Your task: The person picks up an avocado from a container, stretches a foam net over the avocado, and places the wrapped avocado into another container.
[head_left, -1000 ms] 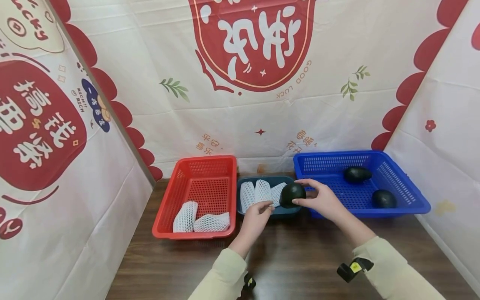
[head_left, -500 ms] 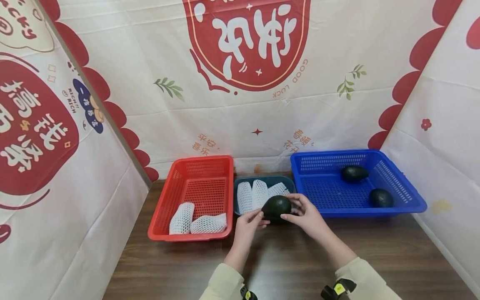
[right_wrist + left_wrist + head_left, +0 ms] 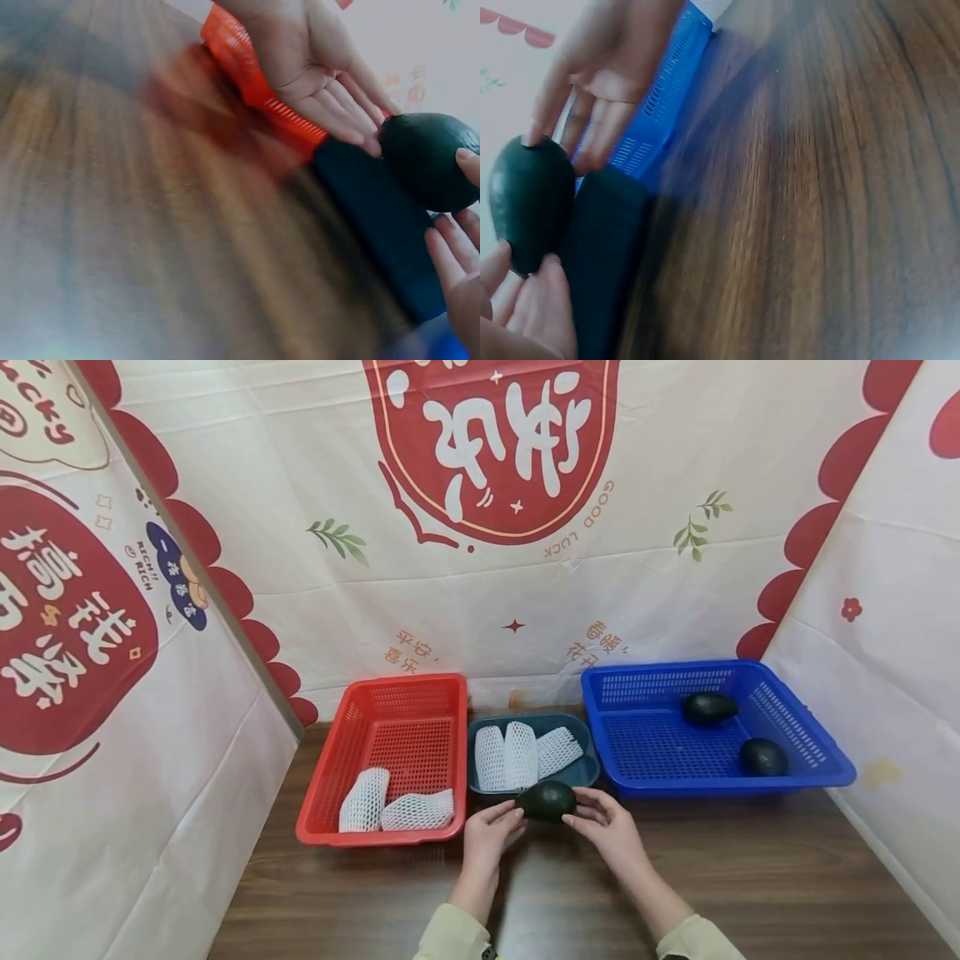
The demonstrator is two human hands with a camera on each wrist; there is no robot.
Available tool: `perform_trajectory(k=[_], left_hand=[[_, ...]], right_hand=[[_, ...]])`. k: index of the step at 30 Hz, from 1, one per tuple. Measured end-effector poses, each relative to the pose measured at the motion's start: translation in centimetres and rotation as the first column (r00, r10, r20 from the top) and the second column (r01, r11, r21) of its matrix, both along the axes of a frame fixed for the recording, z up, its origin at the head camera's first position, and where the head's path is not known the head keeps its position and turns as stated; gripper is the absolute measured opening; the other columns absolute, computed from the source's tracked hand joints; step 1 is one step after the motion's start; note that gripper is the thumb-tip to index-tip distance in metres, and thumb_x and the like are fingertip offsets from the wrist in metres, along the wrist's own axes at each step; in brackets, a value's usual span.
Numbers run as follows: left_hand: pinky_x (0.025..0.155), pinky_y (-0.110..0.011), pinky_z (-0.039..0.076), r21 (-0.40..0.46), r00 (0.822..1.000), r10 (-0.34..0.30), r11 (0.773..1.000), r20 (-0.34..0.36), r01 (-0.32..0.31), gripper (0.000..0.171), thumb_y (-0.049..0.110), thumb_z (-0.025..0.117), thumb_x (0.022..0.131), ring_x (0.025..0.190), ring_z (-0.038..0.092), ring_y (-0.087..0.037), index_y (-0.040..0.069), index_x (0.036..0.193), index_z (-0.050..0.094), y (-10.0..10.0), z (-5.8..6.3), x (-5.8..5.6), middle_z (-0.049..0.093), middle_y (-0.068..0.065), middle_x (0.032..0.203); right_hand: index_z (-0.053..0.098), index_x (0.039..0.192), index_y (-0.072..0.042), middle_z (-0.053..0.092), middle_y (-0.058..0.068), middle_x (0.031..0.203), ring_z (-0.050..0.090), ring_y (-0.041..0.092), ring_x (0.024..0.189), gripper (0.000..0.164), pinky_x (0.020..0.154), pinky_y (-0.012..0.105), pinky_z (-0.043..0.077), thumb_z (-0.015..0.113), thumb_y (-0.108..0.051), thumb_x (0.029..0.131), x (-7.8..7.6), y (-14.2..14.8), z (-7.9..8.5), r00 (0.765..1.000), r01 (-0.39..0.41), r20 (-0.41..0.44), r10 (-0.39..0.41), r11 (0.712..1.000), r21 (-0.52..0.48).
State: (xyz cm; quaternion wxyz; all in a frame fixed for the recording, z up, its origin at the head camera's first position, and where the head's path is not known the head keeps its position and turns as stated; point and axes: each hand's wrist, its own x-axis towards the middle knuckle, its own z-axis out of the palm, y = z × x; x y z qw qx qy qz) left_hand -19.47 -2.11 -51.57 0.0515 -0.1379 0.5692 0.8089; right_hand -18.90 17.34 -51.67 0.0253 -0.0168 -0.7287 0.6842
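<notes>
A dark green avocado (image 3: 547, 800) is held level between both hands, in front of the dark teal tray (image 3: 579, 774). My left hand (image 3: 484, 845) pinches its narrow end between thumb and fingers. At the rounder end, my right hand (image 3: 613, 837) grips it the same way. Both wrist views show the avocado (image 3: 532, 204) above the wooden table, fingertips on each end. In the tray lie white foam net sleeves, two upright side by side and one slanted sleeve (image 3: 559, 752) at the right.
On the left stands a red basket (image 3: 408, 747) holding two foam-sleeved items (image 3: 417, 808). A blue basket (image 3: 645, 756) on the right holds two bare avocados (image 3: 708, 707). Printed cloth walls (image 3: 480, 585) enclose the back and sides of the wooden table (image 3: 750, 868).
The right hand has brought the avocado left and toward the body from beside the blue basket. My left hand has left the tray's edge and taken hold of the narrow end.
</notes>
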Motion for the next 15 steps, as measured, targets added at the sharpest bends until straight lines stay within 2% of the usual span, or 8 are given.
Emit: perform_trajectory(k=[4, 7, 11, 15], left_hand=[[0.084, -0.04, 0.054, -0.013, 0.998, 0.019, 1.0, 0.067, -0.018, 0.037, 0.005, 0.073, 0.086, 0.086, 0.07, -0.021, -0.011, 0.118, 0.064, -0.2, -0.5, 0.2, 0.069, -0.02, 0.105], [0.086, -0.042, 0.053, 0.0, 0.995, 0.035, 0.999, 0.089, -0.035, 0.038, 0.004, 0.073, 0.086, 0.088, 0.069, -0.02, -0.012, 0.119, 0.063, -0.3, -1.1, 0.2, 0.067, -0.021, 0.11], [0.089, -0.045, 0.051, 0.077, 0.993, 0.051, 0.995, 0.107, -0.059, 0.038, 0.003, 0.071, 0.088, 0.092, 0.068, -0.023, -0.014, 0.12, 0.061, -0.2, -2.3, 0.1, 0.066, -0.022, 0.113], [0.092, -0.047, 0.049, 0.149, 0.989, 0.056, 0.986, 0.134, -0.075, 0.04, 0.002, 0.067, 0.09, 0.096, 0.067, -0.025, -0.016, 0.123, 0.057, -0.2, -3.2, 0.1, 0.066, -0.019, 0.112]], right_hand=[[0.062, 0.121, 0.002, 0.065, 0.016, 0.109, 0.063, 0.019, 0.095, 0.049, 0.078, 0.021, 0.053, 0.083, -0.008, 0.077, 0.2, -0.6, -2.2, 0.997, 0.069, 0.025, -0.069, 0.998, 0.006], [0.063, 0.12, 0.002, 0.066, 0.015, 0.106, 0.063, 0.018, 0.094, 0.048, 0.078, 0.02, 0.052, 0.082, -0.008, 0.077, 0.3, -0.9, -3.5, 0.994, 0.092, 0.055, -0.091, 0.996, -0.006], [0.063, 0.122, 0.001, 0.066, 0.016, 0.11, 0.061, 0.019, 0.096, 0.048, 0.077, 0.02, 0.052, 0.081, -0.011, 0.079, 0.1, -1.3, -4.4, 0.991, 0.104, 0.081, -0.103, 0.995, -0.011], [0.063, 0.123, -0.002, 0.065, 0.015, 0.115, 0.059, 0.023, 0.102, 0.05, 0.077, 0.02, 0.051, 0.081, -0.022, 0.081, -0.1, -1.4, -4.6, 0.988, 0.099, 0.112, -0.103, 0.994, 0.042]])
